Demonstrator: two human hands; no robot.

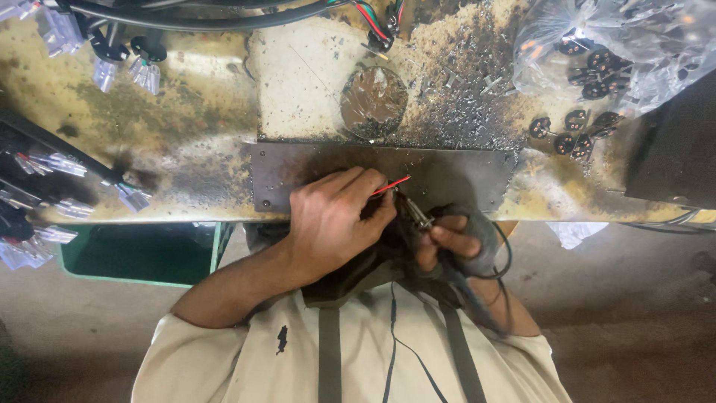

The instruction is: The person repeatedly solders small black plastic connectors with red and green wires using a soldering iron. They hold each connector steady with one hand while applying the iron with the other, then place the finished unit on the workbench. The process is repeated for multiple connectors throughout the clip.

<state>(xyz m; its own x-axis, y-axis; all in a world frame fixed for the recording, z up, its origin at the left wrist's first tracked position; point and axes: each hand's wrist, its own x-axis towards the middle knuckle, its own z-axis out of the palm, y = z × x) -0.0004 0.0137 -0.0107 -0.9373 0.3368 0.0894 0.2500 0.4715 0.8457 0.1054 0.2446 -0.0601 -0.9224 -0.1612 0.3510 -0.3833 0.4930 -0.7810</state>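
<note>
Your left hand (335,220) lies knuckles-up at the near edge of the surface (186,142), fingers curled closed around a thin red wire (391,186). Resting on the dark metal plate (447,175) probably steadies that hand so the wire end stays put where the tool can reach it. Your right hand (455,242), in a dark fingerless covering, is closed around a soldering iron (418,213), held like a pen just beyond the edge of the surface, its cable looping back toward your chest.

The plate spans the near middle of the surface, likely as a heat-proof work spot; the scorched, crumb-strewn patch beyond it fits that use. A round shiny tin (374,101) sits just far of the plate, within easy reach of the iron. At far right a clear plastic bag (619,52) holds black round connectors (570,130), with several loose beside it. Finished-looking cable ends with clear sleeves (56,164) lie at the left.

The iron's long axis runs diagonally, tip pointing far and left toward the wire. The red wire runs from your left fingers rightward and slightly far, its free end meeting the tip between both hands.
</note>
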